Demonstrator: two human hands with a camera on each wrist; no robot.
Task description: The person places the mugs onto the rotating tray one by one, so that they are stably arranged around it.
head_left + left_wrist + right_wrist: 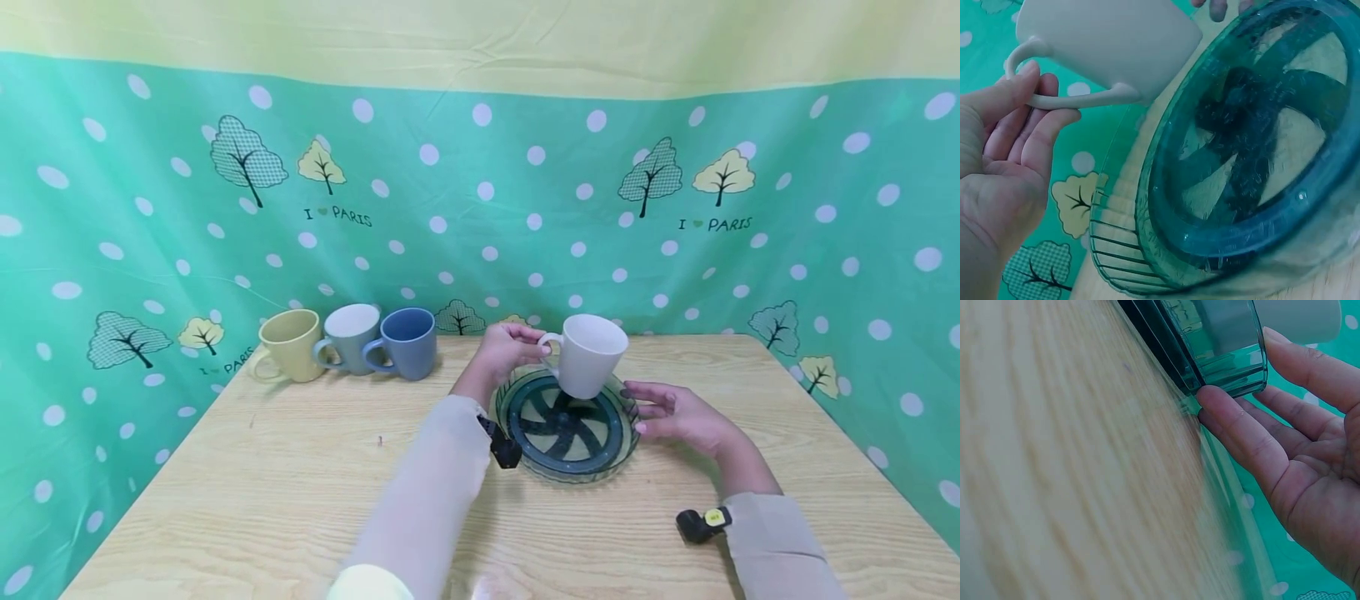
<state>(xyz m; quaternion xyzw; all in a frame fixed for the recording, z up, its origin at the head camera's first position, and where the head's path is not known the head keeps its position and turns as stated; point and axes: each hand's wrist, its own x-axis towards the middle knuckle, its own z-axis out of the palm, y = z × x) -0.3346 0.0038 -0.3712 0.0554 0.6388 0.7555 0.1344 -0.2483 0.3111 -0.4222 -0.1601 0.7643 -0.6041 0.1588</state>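
My left hand (504,354) pinches the handle of a white mug (596,350) between thumb and fingers, as the left wrist view shows closely. The mug is over the far part of a round, see-through green tray (626,454) with a dark swirl pattern in its floor. Whether its base touches the tray cannot be told. On the tray's right side, my right hand (678,417) rests its fingertips against the outer wall, the fingers spread and lightly bent. In the right wrist view, fingertips (1219,400) lie on that wall.
At the back left stand a yellow mug (292,346), a grey-green mug (352,337) with a white inside, and a blue mug (408,343), handles to the left. A polka-dot curtain (480,167) hangs behind the wooden table (285,500).
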